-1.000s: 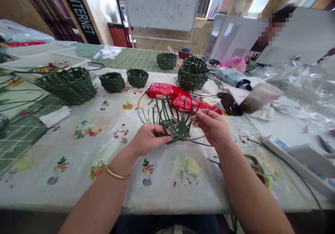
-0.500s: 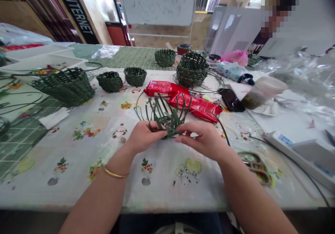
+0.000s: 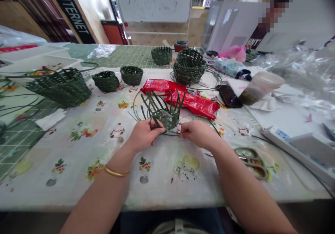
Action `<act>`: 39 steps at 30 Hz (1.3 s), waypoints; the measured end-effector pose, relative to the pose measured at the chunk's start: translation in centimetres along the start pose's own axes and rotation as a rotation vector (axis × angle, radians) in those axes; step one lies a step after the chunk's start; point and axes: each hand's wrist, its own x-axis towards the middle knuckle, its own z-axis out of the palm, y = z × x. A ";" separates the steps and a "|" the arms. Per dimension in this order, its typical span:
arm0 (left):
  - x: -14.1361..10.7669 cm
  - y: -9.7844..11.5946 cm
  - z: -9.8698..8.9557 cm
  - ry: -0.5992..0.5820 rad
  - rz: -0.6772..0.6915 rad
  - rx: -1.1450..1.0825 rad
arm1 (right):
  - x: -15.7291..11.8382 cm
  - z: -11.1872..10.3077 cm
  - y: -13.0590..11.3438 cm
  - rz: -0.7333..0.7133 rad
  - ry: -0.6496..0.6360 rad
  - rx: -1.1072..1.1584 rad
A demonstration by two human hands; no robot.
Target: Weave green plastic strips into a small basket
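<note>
We have an unfinished green woven basket (image 3: 163, 117) up off the table, in front of us and slightly right of centre, its flat strips fanning upward and outward. Our left hand (image 3: 143, 134) grasps it low on the near side, with the fingers (image 3: 154, 129) closed around the woven base. Our right hand (image 3: 199, 134) is curled just to the right of the basket, its fingertips (image 3: 181, 127) beside a thin dark strand (image 3: 193, 131); we cannot tell whether they are gripping it.

Just beyond the basket lie crumpled red foil packets (image 3: 180, 99). Farther off, a tall woven basket (image 3: 188, 67) sits in loose coils of strand. To the far left are two small woven baskets (image 3: 106, 81) (image 3: 131, 75), with a larger tilted one (image 3: 59, 87) nearer the left edge. Another small basket (image 3: 161, 55) stands on a green cutting mat (image 3: 131, 56) at the far end. All of this rests on a floral table cover (image 3: 162, 188). On our right, scissors (image 3: 252, 162) lie near the hand, with a dark glossy phone (image 3: 229, 96), a plastic cup (image 3: 260, 87) and a white power strip (image 3: 288, 145) beyond them.
</note>
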 end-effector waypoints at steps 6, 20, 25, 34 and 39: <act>0.5 -0.6 -0.6 0.087 0.153 0.229 | -0.2 0.7 -0.8 -0.179 0.346 -0.174; 0.7 -0.9 -1.2 -0.099 0.128 0.084 | 0.5 1.0 -0.3 -0.319 0.263 0.250; 0.6 -1.0 -1.1 -0.103 0.152 0.094 | 0.6 2.2 -0.8 -0.349 0.309 0.224; 0.7 -1.5 -0.7 -0.090 0.175 0.067 | 0.9 1.7 -0.6 -0.354 0.216 0.348; 0.5 -0.6 -0.3 -0.055 0.231 0.278 | 0.8 2.1 -1.8 -0.024 0.354 0.180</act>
